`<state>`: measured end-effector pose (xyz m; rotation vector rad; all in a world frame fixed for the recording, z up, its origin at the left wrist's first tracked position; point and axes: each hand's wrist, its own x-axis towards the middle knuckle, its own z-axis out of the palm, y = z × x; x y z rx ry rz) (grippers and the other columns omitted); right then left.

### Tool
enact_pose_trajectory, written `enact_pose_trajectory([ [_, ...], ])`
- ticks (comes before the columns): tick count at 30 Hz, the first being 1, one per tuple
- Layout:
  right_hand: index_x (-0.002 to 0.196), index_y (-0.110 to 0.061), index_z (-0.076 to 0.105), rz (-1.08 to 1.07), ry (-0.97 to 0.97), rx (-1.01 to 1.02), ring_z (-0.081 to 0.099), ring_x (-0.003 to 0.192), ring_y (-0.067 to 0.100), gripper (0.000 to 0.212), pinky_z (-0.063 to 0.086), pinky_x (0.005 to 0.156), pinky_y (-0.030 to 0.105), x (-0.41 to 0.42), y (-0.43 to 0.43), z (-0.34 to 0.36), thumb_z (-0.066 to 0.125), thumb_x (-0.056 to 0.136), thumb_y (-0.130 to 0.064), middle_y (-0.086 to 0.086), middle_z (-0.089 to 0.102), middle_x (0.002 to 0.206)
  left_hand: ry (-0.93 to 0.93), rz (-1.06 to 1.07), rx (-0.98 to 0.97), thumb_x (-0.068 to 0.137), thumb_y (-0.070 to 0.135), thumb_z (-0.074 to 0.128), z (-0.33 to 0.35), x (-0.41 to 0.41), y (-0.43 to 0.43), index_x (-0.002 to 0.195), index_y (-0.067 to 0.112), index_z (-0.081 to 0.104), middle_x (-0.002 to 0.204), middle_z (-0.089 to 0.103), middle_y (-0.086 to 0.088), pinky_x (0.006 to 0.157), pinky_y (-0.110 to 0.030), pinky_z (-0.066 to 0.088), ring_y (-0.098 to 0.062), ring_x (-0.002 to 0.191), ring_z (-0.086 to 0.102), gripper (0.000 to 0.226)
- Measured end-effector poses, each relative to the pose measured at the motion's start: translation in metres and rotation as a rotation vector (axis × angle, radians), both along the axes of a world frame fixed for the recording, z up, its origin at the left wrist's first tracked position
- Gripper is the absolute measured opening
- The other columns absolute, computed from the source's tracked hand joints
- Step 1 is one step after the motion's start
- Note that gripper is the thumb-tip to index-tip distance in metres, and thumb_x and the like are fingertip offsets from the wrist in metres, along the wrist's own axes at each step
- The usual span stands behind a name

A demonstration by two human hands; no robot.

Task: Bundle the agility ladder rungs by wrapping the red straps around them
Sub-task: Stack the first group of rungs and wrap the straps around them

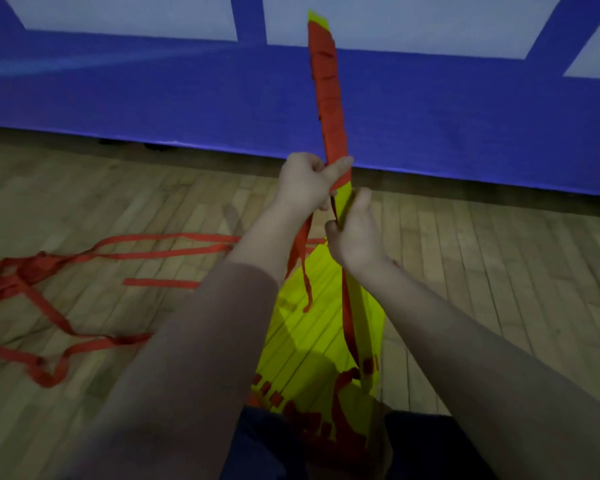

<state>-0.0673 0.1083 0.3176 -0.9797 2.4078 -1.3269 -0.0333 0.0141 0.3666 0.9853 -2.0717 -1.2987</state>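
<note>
The person holds the stack of yellow rungs [354,306] upright, probably so the red strap [328,98] can go around it freely. The upper part is already wrapped. The left hand [303,183] is clenched on the strap at the edge of the wrapping; the right hand [352,230] grasps the rungs just below. More straps [84,258] lie loose on the wooden floor [499,254]. I see no container here.

Both forearms reach forward, raised. The left hand [303,181] is fisted, its thumb pointing right; the right hand [355,233] is curled closed just below.
</note>
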Motion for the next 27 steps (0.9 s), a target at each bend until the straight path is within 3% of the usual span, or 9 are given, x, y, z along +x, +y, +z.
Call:
enact_pose_trajectory([
  [4,0.11,-0.005,0.039,0.022,0.002,-0.093,0.055,0.106,0.037,0.033,0.042,0.081,0.038,0.008,0.007,0.005,0.053,0.082,0.004,0.017,0.054,0.108,0.015,-0.23,0.034,0.091,0.017,0.064,0.015,0.023,0.011,0.077,0.002,0.057,0.037,0.054,0.007,0.044,-0.012,0.038,-0.001,0.034,0.051,0.022],
  [8,0.098,-0.016,0.037,0.094,-0.054,-0.156,0.056,0.084,0.026,0.033,0.044,0.071,0.033,0.013,0.022,0.004,0.052,0.081,0.008,-0.005,0.051,0.083,0.029,-0.336,0.05,0.093,0.002,0.056,0.017,0.047,0.021,0.093,-0.002,0.061,0.062,0.06,-0.001,0.053,-0.01,0.043,0.002,0.047,0.058,0.006],
  [11,0.093,-0.026,0.045,0.118,-0.18,-0.187,0.055,0.075,0.019,0.038,0.054,0.075,0.048,0.016,0.034,0.004,0.051,0.083,0.009,-0.01,0.051,0.077,0.024,-0.326,0.068,0.092,0.0,0.057,0.01,0.057,0.033,0.099,-0.002,0.062,0.069,0.063,-0.006,0.057,-0.011,0.045,0.001,0.053,0.06,0.01],
  [14,0.083,-0.034,0.053,0.136,-0.282,-0.199,0.058,0.077,0.025,0.036,0.052,0.077,0.056,0.014,0.045,0.007,0.054,0.079,0.002,-0.005,0.056,0.078,0.056,-0.214,0.062,0.092,0.003,0.058,0.005,0.06,0.044,0.097,-0.002,0.064,0.069,0.063,-0.011,0.053,-0.012,0.045,0.001,0.048,0.058,0.009],
  [16,0.083,-0.031,0.056,0.167,-0.315,-0.195,0.059,0.079,0.032,0.03,0.053,0.076,0.054,0.009,0.048,0.01,0.056,0.078,-0.001,0.002,0.058,0.08,0.114,-0.138,0.067,0.092,0.006,0.06,0.002,0.062,0.051,0.094,-0.001,0.062,0.063,0.062,-0.006,0.047,-0.013,0.043,0.0,0.043,0.056,0.008],
  [20,0.091,-0.02,0.058,0.197,-0.531,-0.21,0.06,0.083,0.024,0.034,0.056,0.074,0.04,0.007,0.058,0.015,0.057,0.082,0.013,0.011,0.06,0.091,0.184,-0.1,0.155,0.092,0.012,0.061,0.002,0.068,0.059,0.074,0.008,0.055,0.048,0.062,0.004,0.045,-0.016,0.046,-0.004,0.04,0.055,0.019],
  [23,0.086,-0.011,0.056,0.187,-0.656,-0.246,0.062,0.075,0.026,0.028,0.055,0.076,0.044,0.009,0.068,0.021,0.06,0.078,0.016,0.015,0.06,0.088,0.156,-0.124,0.123,0.093,0.017,0.06,0.008,0.067,0.067,0.068,0.011,0.055,0.049,0.061,0.003,0.045,-0.016,0.045,-0.005,0.04,0.054,0.026],
  [27,0.096,0.005,0.06,0.238,-0.838,-0.303,0.064,0.068,0.028,0.022,0.057,0.073,0.04,0.007,0.075,0.031,0.057,0.078,0.016,0.02,0.064,0.085,0.138,-0.087,0.031,0.093,0.025,0.061,0.01,0.064,0.07,0.064,0.008,0.054,0.054,0.06,-0.006,0.045,-0.018,0.042,-0.008,0.043,0.054,0.033],
])
